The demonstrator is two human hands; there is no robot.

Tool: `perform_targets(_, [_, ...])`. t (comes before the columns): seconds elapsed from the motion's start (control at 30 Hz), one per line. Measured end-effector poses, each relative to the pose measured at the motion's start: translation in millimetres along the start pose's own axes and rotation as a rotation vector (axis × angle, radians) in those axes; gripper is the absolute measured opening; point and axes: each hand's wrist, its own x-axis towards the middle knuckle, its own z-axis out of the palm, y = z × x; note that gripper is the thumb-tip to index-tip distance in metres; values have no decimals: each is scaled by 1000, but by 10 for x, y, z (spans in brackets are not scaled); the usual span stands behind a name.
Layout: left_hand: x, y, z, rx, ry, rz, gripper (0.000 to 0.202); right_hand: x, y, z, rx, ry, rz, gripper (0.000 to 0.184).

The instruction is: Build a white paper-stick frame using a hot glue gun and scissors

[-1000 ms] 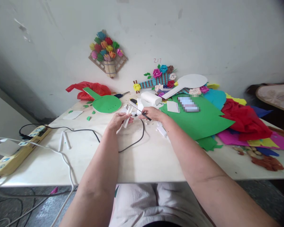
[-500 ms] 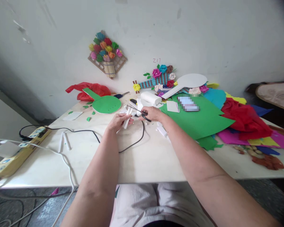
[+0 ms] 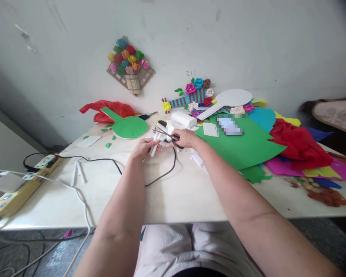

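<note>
My left hand (image 3: 145,148) pinches a narrow white strip (image 3: 155,146) that stands tilted above the table. In my right hand (image 3: 185,139) is a pair of scissors (image 3: 176,141) with black handles, its blades pointing left across the strip's upper end. Whether the blades touch the strip I cannot tell. Behind my hands lie a white roll (image 3: 183,120), white scraps and a yellow-and-black tool (image 3: 162,123). Two more white strips (image 3: 81,172) lie on the table to the left.
A green paddle-shaped piece (image 3: 129,127) lies at the back left. Green sheets (image 3: 242,150), a phone (image 3: 229,126) and red crepe paper (image 3: 300,144) cover the right side. A black cable (image 3: 174,163) loops below my hands, and a power strip (image 3: 23,184) sits at the left edge.
The scissors have shifted very slightly and their handles look a little wider apart. My left hand and the white strip stay almost in place.
</note>
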Motion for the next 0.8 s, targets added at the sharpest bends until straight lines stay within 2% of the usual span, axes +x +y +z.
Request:
perform_targets(0.57, [-3, 1, 0, -20, -10, -6, 35, -22, -40, -4, 8, 28, -11, 47])
perform_targets(0.8, [3, -5, -8, -35, -21, 5, 31, -34, -56, -13, 36, 31, -16, 45])
